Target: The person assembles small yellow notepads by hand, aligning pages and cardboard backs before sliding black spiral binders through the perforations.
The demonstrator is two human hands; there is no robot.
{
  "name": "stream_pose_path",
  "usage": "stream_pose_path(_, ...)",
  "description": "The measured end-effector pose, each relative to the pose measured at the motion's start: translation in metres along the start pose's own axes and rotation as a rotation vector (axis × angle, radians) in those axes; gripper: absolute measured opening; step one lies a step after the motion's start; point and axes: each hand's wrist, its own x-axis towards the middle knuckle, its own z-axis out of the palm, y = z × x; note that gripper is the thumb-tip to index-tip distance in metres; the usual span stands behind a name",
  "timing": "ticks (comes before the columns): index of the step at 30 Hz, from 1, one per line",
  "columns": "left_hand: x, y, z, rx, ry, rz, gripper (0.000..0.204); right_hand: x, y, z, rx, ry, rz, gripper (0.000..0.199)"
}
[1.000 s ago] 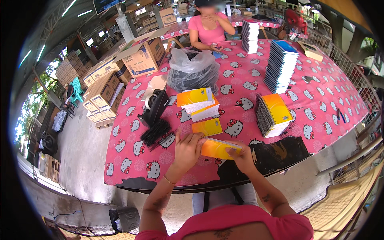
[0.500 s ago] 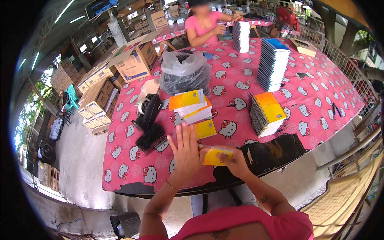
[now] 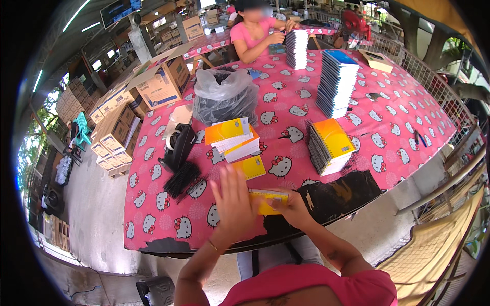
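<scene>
A small yellow notebook (image 3: 269, 201) is held near the table's front edge by my right hand (image 3: 296, 208), its thumb on the cover. My left hand (image 3: 236, 204) is flat with fingers stretched out, its palm side against the notebook's left edge. Just beyond lies another yellow notebook or pad (image 3: 251, 167). Behind that is a loose, fanned pile of orange-and-yellow covered pads (image 3: 225, 131). Left of my left hand lies a bunch of black binding coils (image 3: 182, 179). A stack of coil-bound orange-and-yellow notebooks (image 3: 334, 143) stands to the right.
A black tape dispenser (image 3: 180, 148) and a plastic bag of dark contents (image 3: 224, 99) are at the left. Tall stacks of blue notebooks (image 3: 337, 84) and white-edged notebooks (image 3: 296, 49) stand farther back. Across the pink table a person (image 3: 255, 35) works. Pliers (image 3: 420, 138) lie far right.
The whole view has shifted slightly to the right. My right hand still holds the yellow notebook, and my left hand stays flat against its edge.
</scene>
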Motion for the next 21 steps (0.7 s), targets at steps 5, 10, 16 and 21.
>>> stream_pose_path(5,-0.040,0.017,0.020,-0.068,-0.064,0.111,0.082,0.000,-0.010,-0.002,0.116,0.027,0.001,0.029)
stream_pose_path(10,0.002,0.010,0.004,-0.020,-0.031,0.013,0.083,0.000,0.006,0.003,0.047,-0.003,0.053,0.029)
stream_pose_path(16,-0.004,0.010,0.008,-0.045,0.032,0.017,0.082,0.003,0.005,0.005,-0.014,-0.034,0.012,0.028)
stream_pose_path(21,-0.044,0.027,0.029,-0.176,-0.064,0.122,0.081,0.007,0.003,-0.002,-0.022,0.009,-0.054,0.030)
